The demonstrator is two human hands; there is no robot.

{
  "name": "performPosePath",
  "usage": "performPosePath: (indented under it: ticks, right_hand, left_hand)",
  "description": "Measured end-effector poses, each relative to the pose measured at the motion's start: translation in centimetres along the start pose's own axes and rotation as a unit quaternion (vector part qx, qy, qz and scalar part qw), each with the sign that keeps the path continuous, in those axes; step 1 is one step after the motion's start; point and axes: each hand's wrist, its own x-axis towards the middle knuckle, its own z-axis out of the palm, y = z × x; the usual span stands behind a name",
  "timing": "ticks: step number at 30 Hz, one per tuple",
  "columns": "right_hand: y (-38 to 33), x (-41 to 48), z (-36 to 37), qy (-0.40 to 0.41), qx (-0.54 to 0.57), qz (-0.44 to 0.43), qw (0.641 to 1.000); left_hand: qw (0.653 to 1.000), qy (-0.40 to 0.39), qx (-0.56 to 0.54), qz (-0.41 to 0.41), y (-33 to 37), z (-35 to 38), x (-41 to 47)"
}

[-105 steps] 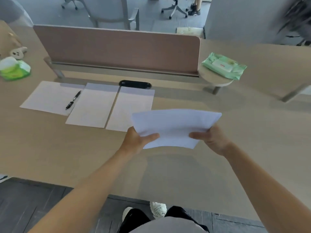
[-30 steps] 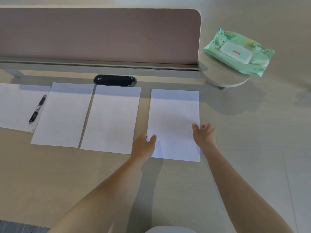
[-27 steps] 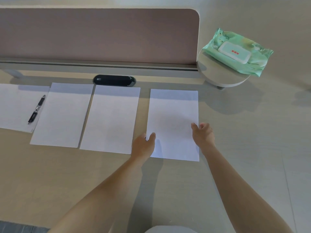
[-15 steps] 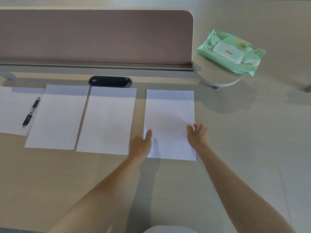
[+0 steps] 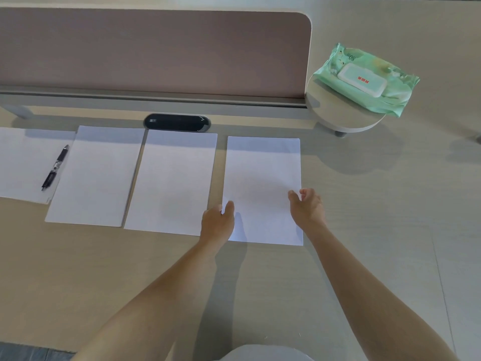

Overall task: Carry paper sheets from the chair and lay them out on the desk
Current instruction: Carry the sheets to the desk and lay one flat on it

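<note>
Several white paper sheets lie side by side on the pale wooden desk. The rightmost sheet lies flat, a small gap apart from the sheet to its left. My left hand sits at that rightmost sheet's lower left edge, thumb resting on the paper. My right hand is at its right edge, fingers loosely curled and the thumb over the paper, gripping nothing. Two more sheets lie further left. The chair is out of view.
A black pen lies on the leftmost sheet. A black oval cable port sits behind the sheets, below the pink divider panel. A green wipes pack rests on a round raised shelf at the back right.
The sheet I carried in both hands now lies flat on the desk to the right of the others. Over the last second my hands have stayed at its lower edges.
</note>
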Motion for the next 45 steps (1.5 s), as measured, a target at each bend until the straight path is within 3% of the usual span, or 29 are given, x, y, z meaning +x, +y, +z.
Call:
performPosePath:
  ticks: [21,35,39,45]
  right_hand:
    - [0.0,0.7,0.7,0.012,0.013,0.016,1.0]
    - [0.2,0.3,-0.3,0.017,-0.014,0.022,1.0]
    - [1.4,-1.7,-3.1,0.014,0.012,0.009,1.0]
    - [5.5,-7.9,-8.1,0.024,-0.061,-0.057,0.996]
  left_hand:
    - [0.999,-0.014,0.01,0.034,0.4,-0.6,0.6]
    - [1.0,-0.001,0.016,-0.009,-0.2,-1.0,0.3]
    - [0.998,-0.04,0.044,0.027,-0.4,-2.9,-1.9]
    - [0.99,-0.113,0.036,0.078,-1.0,-6.3,-6.0]
